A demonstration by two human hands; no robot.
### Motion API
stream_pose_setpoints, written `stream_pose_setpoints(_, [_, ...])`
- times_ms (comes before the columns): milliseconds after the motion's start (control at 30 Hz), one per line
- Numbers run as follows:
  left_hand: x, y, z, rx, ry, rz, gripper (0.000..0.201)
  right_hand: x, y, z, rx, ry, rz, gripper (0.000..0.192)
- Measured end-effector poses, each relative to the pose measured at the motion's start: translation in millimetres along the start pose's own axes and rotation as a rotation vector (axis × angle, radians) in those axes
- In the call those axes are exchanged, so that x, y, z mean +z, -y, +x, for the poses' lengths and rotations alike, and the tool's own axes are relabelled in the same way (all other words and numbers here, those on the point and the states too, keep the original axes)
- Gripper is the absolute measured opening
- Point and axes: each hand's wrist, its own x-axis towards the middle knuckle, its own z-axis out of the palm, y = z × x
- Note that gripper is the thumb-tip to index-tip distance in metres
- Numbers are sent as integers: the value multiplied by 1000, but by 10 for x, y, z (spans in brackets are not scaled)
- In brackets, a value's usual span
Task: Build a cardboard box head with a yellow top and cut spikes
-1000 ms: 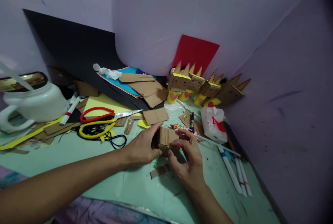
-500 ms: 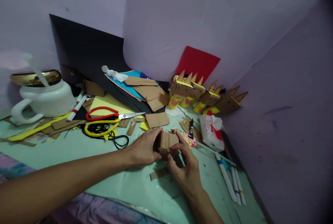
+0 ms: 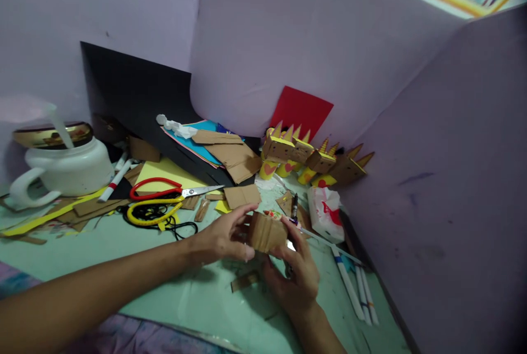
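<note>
a small folded cardboard box (image 3: 267,231) is held just above the green table (image 3: 173,293), between both hands. the left hand (image 3: 224,235) grips its left end, fingers curled and pinching the cardboard. the right hand (image 3: 297,273) supports it from below, fingers pressed against its underside. red-handled scissors (image 3: 164,188) lie well apart to the left.
</note>
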Motion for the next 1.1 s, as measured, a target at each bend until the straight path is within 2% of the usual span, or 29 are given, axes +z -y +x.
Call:
stream_pose_setpoints(100, [-18, -43, 30, -71, -137, -8, 85, 32, -34, -27, -50, 56, -25, 26])
stream_pose_setpoints(200, [5, -108, 45, -114, -236, 37, 82, 59, -43, -35, -69, 58, -2, 27])
stream_pose_setpoints(333, [49, -142, 61, -193, -320, -3, 71, 41, 1, -4, 10, 80, 38, 30])
stream_pose_setpoints(433, [72, -135, 69, -234, -343, -27, 63, 15, 43, 16, 71, 126, 86, 37])
stream_pose_setpoints(500, [78, -134, 69, -255, -351, -26, 58, 13, 64, 27, 100, 112, 124, 39])
stream_pose_setpoints(633, [58, -120, 73, -274, -337, 3, 56, 30, 90, 53, 201, 96, 144, 33])
stream_pose_setpoints(733, [36, -93, 85, -271, -325, 59, 58, 27, 90, 65, 235, 103, 158, 31])
stream_pose_setpoints(867, [35, -125, 79, -312, -292, 179, 49, 2, 71, 55, 290, 158, 184, 32])
stream_pose_setpoints(900, [37, -153, 67, -306, -284, 242, 45, -2, 66, 51, 304, 177, 185, 33])
stream_pose_setpoints(967, [34, -221, 29, -239, -290, 530, 40, -3, 59, 46, 331, 203, 184, 32])
stream_pose_setpoints(1033, [17, -281, -21, -119, -288, 907, 43, 3, 54, 46, 359, 220, 192, 31])
stream_pose_setpoints(1100, [-7, -310, -72, 31, -227, 1138, 49, 7, 51, 49, 377, 236, 193, 32])
